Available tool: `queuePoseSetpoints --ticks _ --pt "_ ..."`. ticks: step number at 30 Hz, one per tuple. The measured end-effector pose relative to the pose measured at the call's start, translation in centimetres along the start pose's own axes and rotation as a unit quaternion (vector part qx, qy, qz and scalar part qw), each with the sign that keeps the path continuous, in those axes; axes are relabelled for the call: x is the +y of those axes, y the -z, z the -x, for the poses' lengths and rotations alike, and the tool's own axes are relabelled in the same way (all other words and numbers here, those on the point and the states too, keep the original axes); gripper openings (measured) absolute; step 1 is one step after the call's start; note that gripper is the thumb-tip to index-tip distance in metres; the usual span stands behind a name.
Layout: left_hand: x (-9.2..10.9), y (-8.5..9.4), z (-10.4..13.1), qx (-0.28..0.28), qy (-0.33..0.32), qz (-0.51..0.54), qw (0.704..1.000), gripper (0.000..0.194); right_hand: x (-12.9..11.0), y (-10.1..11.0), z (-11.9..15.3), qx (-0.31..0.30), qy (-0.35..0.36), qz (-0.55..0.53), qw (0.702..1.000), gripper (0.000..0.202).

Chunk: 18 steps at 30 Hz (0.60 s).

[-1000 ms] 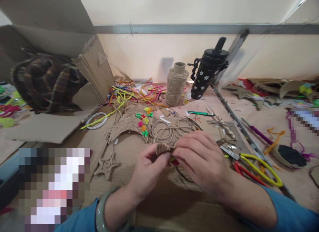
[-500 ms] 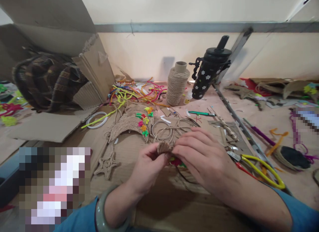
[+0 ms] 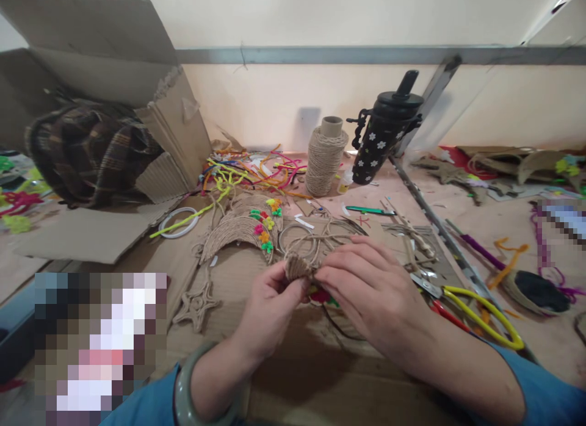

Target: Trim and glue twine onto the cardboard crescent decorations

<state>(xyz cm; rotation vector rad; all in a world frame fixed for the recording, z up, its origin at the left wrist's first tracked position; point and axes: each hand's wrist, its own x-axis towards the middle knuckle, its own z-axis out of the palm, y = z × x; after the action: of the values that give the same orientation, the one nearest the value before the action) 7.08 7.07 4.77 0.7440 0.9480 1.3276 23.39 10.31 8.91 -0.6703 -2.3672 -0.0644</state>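
Note:
Above the cardboard mat, my left hand (image 3: 274,310) pinches a twine-wrapped piece (image 3: 296,267) between thumb and fingers. My right hand (image 3: 373,285) closes over the other side of it, fingertips together at its edge and covering much of its shape. Red and green bits (image 3: 320,295) show below the fingers, and a dark cord (image 3: 341,328) trails under my right hand. Just beyond lie crescent ornaments (image 3: 238,237) wrapped in twine, with small coloured flowers at one end. A twine star (image 3: 196,307) rests left of my left hand.
A twine spool (image 3: 325,160) and a black flowered tumbler (image 3: 384,139) stand at the back. Yellow-handled scissors (image 3: 485,313) lie at right, a green cutter (image 3: 370,210) farther back. An open cardboard box (image 3: 176,133) with plaid cloth stands left, near bright pipe cleaners (image 3: 224,176).
The twine-wrapped piece has tilted slightly and shifted a little left between my fingers. Both hands keep nearly the same place and grip.

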Motion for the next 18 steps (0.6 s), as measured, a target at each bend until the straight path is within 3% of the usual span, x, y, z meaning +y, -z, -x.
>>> queuePoseSetpoints --ticks 18 --pt "0.32 -0.02 -0.05 -0.025 0.002 0.057 0.998 0.013 0.51 0.01 -0.02 -0.029 0.010 -0.032 0.999 0.019"
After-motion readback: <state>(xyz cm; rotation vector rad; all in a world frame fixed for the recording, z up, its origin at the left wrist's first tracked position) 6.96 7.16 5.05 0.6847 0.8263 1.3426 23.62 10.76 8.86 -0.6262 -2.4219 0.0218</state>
